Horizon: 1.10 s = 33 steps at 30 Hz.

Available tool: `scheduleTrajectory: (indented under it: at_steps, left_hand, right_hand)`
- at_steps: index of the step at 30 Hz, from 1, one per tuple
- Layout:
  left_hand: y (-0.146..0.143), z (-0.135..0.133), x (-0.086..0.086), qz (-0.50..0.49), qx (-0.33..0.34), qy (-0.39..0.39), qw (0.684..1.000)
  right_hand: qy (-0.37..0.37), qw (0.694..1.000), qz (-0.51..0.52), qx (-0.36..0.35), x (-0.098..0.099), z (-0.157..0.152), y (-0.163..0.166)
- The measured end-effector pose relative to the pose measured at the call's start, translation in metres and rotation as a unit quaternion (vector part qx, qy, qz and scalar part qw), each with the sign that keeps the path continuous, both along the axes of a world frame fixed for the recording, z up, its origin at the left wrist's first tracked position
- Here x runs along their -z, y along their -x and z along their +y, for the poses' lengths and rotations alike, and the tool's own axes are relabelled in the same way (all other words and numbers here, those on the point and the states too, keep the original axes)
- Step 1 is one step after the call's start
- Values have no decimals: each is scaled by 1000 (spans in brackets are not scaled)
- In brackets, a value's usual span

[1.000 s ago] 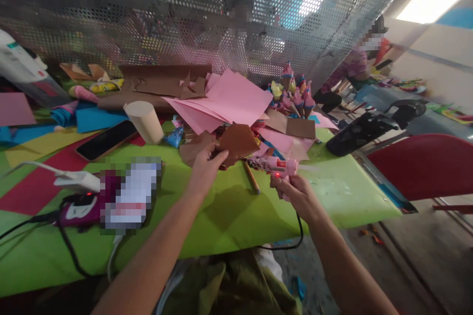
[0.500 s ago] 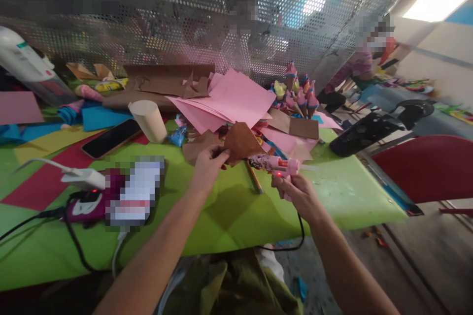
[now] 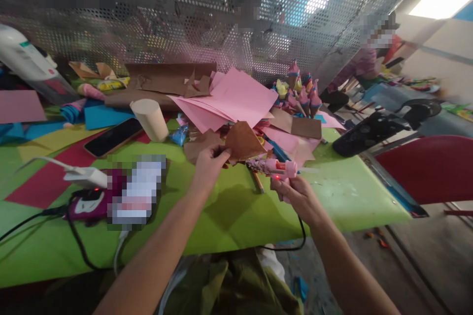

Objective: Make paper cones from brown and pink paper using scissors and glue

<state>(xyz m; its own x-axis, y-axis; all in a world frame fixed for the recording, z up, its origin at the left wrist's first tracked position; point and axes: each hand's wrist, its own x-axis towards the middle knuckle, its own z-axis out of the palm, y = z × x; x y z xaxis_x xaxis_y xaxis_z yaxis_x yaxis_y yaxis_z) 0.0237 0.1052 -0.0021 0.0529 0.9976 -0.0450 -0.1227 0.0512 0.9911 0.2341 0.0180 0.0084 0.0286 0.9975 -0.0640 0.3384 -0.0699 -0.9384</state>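
My left hand point(image 3: 212, 165) pinches the left edge of a brown piece of paper point(image 3: 244, 141), raised above the table. Closed round the handle of a pink glue gun point(image 3: 283, 169) is my right hand point(image 3: 295, 192); a red light glows on the gun's side. The gun points left, its nozzle close to the paper's lower edge; I cannot tell whether they touch. A clear glue stick juts from its back, and a black cord hangs below. Under the gun lies a pencil point(image 3: 257, 181). Pink sheets point(image 3: 240, 98) are piled behind the paper.
On the green table point(image 3: 229, 226) a cardboard tube point(image 3: 151, 120), a dark phone point(image 3: 114, 137), and a charging phone point(image 3: 138, 189) beside a purple power strip point(image 3: 86, 204) lie left. Small paper cones point(image 3: 303, 96) and a black bottle point(image 3: 364, 133) are right. Perforated metal point(image 3: 166, 19) rises behind.
The glue gun has shifted slightly left and down against the brown paper's lower edge. My left hand keeps its grip, and the view has moved a little.
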Motion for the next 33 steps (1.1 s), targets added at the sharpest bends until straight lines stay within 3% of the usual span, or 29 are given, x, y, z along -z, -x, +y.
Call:
scheduleTrajectory:
  at_steps: [33]
  left_hand:
    - [-1, 0, 8, 29, -15, -25, 999]
  right_hand:
    - [-5, 999, -18, -37, 3, -4, 7]
